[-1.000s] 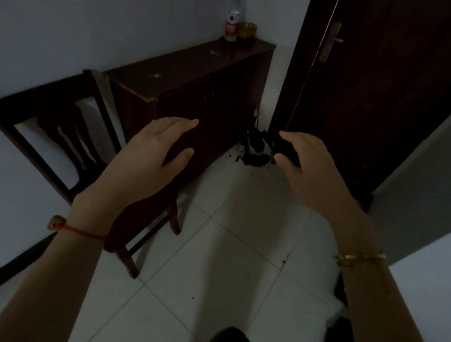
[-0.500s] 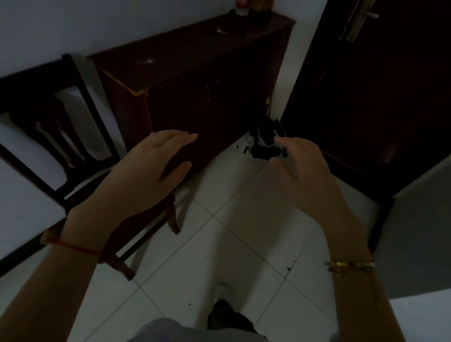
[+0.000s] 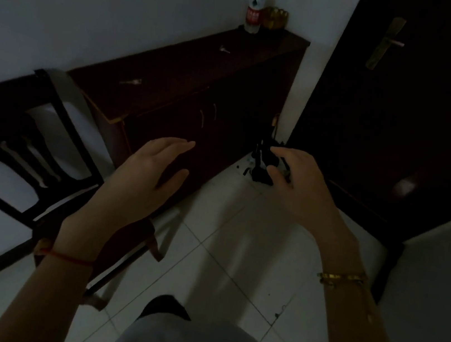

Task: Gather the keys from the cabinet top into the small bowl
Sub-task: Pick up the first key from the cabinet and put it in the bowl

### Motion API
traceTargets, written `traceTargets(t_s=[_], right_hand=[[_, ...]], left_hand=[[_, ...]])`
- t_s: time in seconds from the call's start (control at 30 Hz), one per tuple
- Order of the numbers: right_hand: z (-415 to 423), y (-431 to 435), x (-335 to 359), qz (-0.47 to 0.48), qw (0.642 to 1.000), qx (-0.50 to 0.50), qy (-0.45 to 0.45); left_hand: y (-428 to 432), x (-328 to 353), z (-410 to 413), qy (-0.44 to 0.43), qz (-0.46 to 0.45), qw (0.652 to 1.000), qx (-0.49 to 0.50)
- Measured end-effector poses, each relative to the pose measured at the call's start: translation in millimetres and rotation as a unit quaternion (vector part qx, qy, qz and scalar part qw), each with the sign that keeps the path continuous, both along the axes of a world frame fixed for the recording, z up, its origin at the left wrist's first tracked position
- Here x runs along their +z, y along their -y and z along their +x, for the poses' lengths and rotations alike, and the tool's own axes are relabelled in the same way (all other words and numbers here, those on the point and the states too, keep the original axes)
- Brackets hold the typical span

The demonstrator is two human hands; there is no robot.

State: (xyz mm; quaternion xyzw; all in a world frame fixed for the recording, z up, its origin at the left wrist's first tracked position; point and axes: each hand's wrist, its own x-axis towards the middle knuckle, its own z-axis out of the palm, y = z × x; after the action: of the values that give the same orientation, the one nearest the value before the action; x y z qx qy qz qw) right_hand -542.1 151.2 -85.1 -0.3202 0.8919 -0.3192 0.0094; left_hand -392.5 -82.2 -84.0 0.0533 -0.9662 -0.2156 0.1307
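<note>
A dark wooden cabinet (image 3: pixel 191 78) stands along the left wall. Two small pale keys lie on its top: one key (image 3: pixel 131 81) near the front end, another key (image 3: pixel 224 50) farther back. A small amber bowl (image 3: pixel 275 17) sits at the far end against the wall. My left hand (image 3: pixel 144 176) is held out in front of the cabinet's doors, fingers apart and holding nothing. My right hand (image 3: pixel 300 188) hovers over the floor to the right, fingers spread and empty. Both hands are well short of the keys.
A plastic water bottle (image 3: pixel 255 5) with a red label stands beside the bowl. A dark wooden chair (image 3: pixel 26 147) stands left of the cabinet. A dark door (image 3: pixel 401 124) with a brass handle is on the right. Black shoes (image 3: pixel 263 162) lie on the white tiled floor.
The view has moved closer to the cabinet and its far end now sits higher in view. Both hands stay open and held out in much the same pose.
</note>
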Motion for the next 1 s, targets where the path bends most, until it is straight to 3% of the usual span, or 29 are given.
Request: traceTargets(t_s=[0.43, 1.0], right_hand=[[-120.3, 82.0, -36.5, 0.021, 0.998, 0.057, 0.020], [-294.4, 267.1, -30.6, 0.015, 0.991, 0.129, 0.022]], left_hand=[[63.6, -35.1, -99.8, 0.041, -0.001, 0.998, 0.043], [205.8, -30.6, -257.0, 0.028, -0.003, 0.994, 0.102]])
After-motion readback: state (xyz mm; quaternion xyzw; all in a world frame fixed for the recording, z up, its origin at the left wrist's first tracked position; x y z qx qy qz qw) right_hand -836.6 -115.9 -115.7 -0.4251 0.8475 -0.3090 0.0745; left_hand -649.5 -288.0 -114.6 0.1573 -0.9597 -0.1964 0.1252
